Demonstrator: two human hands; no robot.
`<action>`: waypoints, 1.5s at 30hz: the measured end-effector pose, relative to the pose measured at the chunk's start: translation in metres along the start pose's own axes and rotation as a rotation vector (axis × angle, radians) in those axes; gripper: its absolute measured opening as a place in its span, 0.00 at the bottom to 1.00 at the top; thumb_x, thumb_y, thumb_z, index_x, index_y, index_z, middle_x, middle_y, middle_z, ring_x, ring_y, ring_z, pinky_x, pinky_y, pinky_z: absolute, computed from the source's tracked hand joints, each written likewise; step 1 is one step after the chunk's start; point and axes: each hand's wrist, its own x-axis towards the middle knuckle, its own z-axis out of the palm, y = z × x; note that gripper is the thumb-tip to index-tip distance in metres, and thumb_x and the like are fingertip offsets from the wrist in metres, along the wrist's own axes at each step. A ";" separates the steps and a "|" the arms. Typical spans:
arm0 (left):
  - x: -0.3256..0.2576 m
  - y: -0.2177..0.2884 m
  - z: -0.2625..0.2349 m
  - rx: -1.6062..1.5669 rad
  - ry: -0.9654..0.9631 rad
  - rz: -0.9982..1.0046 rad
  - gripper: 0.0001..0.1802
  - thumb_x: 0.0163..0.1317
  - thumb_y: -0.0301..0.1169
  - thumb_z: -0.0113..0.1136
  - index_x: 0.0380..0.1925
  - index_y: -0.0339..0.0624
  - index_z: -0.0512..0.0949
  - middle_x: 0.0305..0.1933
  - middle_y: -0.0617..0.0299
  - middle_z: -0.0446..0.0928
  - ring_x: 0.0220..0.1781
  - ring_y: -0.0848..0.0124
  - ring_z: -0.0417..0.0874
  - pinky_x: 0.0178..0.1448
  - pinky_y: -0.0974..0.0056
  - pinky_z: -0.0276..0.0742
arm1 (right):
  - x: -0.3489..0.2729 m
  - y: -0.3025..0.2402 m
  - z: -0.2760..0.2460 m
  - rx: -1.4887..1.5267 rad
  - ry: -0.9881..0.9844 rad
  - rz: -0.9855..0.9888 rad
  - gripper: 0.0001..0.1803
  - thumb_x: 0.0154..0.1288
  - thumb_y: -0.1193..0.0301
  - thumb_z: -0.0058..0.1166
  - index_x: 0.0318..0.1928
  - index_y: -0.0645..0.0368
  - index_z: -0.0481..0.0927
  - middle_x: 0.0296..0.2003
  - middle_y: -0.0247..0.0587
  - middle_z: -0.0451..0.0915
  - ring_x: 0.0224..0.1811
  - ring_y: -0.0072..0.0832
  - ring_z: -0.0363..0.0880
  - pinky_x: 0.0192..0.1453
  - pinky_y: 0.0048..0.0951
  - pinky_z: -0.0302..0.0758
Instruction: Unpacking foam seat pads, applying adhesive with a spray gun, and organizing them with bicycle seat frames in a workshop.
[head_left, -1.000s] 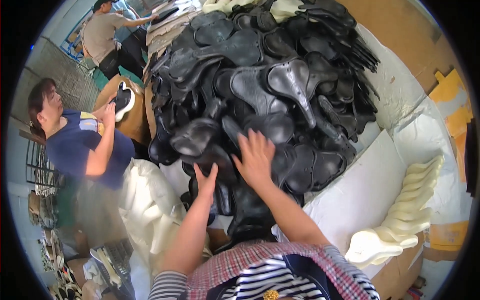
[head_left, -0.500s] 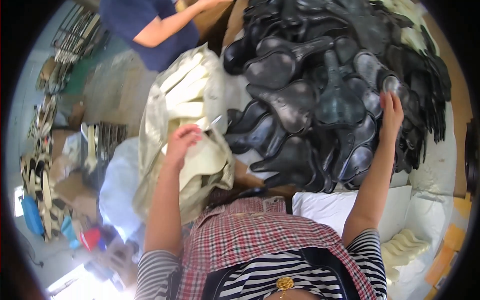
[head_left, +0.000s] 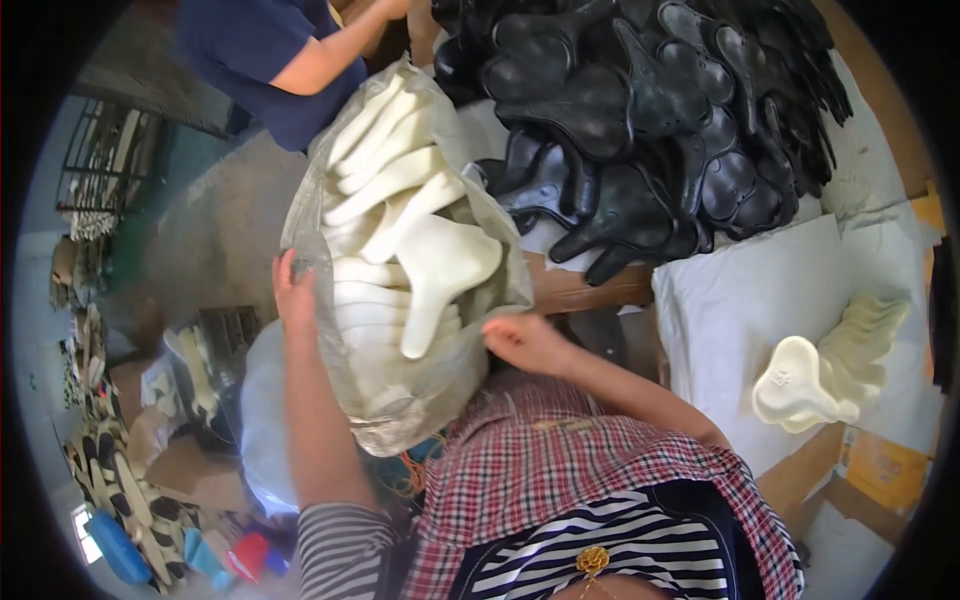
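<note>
A translucent plastic bag (head_left: 375, 405) stands in front of me, filled with cream-white bicycle saddle pads (head_left: 450, 262). Most pads lie stacked in rows; one rests on top with its narrow nose toward me. At the bag's left side, my left hand (head_left: 295, 297) has its fingers closed on the plastic. My right hand (head_left: 525, 342) is curled at the bag's right rim, pinching its edge. Beyond the bag, to the right, black bicycle saddle pieces (head_left: 640, 205) lie in a large heap, apart from both hands.
White sheeting (head_left: 745, 300) covers the surface at right, where more cream pads (head_left: 800, 385) lie in a row. A co-worker in a dark blue shirt (head_left: 250, 50) stands at the far left. A pale blue-white bag (head_left: 268, 420) sits left of my forearm.
My right hand has left the black saddle pieces and come to the bag's right rim. My left hand has moved from above the pads to the bag's left side. The view has shifted.
</note>
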 end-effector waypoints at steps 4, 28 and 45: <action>0.004 0.066 0.044 -0.080 -0.319 0.177 0.14 0.51 0.25 0.58 0.40 0.41 0.79 0.42 0.56 0.80 0.44 0.62 0.80 0.49 0.63 0.73 | 0.045 0.042 0.067 0.441 -0.074 0.718 0.20 0.62 0.57 0.55 0.39 0.64 0.77 0.28 0.36 0.78 0.26 0.21 0.75 0.33 0.24 0.74; 0.147 0.036 0.115 0.658 -0.774 0.370 0.37 0.36 0.51 0.73 0.47 0.42 0.76 0.56 0.51 0.69 0.60 0.53 0.67 0.62 0.55 0.64 | 0.092 0.008 0.087 -0.130 0.462 0.426 0.18 0.45 0.61 0.59 0.24 0.67 0.75 0.28 0.54 0.77 0.33 0.47 0.78 0.43 0.40 0.74; 0.174 0.046 0.130 -0.053 -0.787 -0.666 0.30 0.57 0.47 0.55 0.55 0.39 0.69 0.53 0.49 0.75 0.49 0.58 0.79 0.51 0.60 0.74 | 0.106 -0.003 0.080 0.716 0.391 0.713 0.41 0.49 0.51 0.66 0.56 0.62 0.64 0.45 0.44 0.75 0.39 0.30 0.79 0.37 0.32 0.80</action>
